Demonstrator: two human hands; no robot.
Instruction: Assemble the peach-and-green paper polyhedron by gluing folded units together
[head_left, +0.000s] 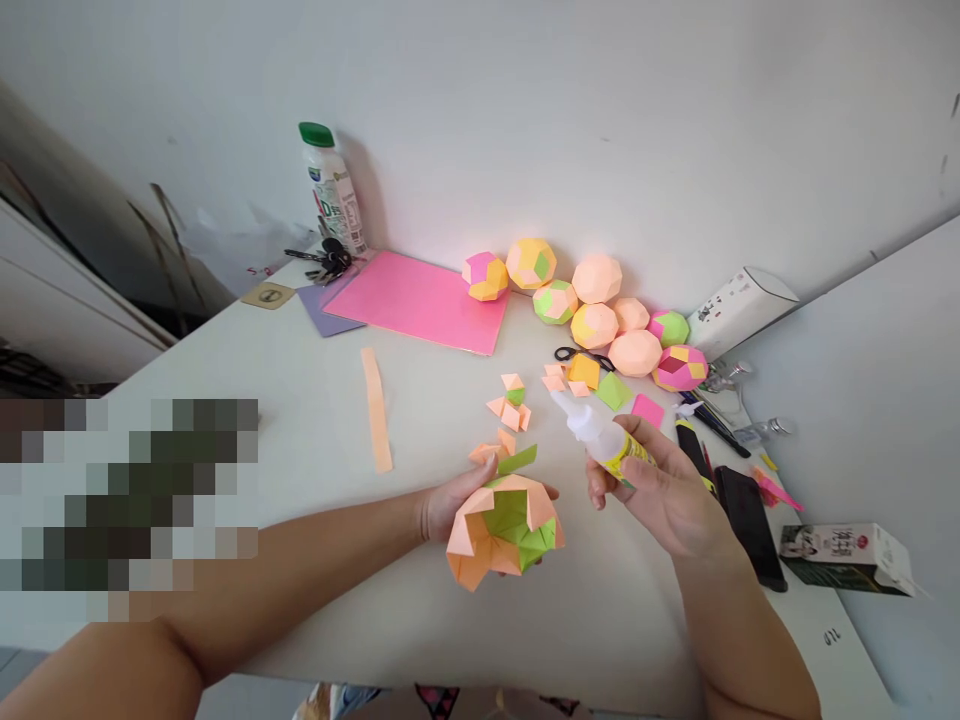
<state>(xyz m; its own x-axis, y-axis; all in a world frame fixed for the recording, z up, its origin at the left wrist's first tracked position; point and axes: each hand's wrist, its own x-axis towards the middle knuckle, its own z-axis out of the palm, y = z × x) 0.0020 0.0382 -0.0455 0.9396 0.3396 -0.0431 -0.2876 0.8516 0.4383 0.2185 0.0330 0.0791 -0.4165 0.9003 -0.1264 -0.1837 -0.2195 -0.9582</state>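
Observation:
My left hand (459,497) is wrapped round a partly closed folded-paper ball (480,540), peach outside and green inside, with its opening facing me and jagged flaps round the rim. A green paper strip (517,460) sticks up at the ball's far side. In my right hand (667,490) is a white glue bottle (611,445) with a yellow label, tilted so its nozzle points up and left, apart from the ball. Just beyond the ball lie small folded peach paper pieces (514,412). A peach paper strip (377,410) rests to the left.
Finished paper balls (596,278) cluster along the wall, with black-handled scissors (585,357) before them. A pink sheet (420,300), keys (330,260) and a green-capped bottle (334,190) stand at back left. To the right are a phone (750,525) and a carton (847,555).

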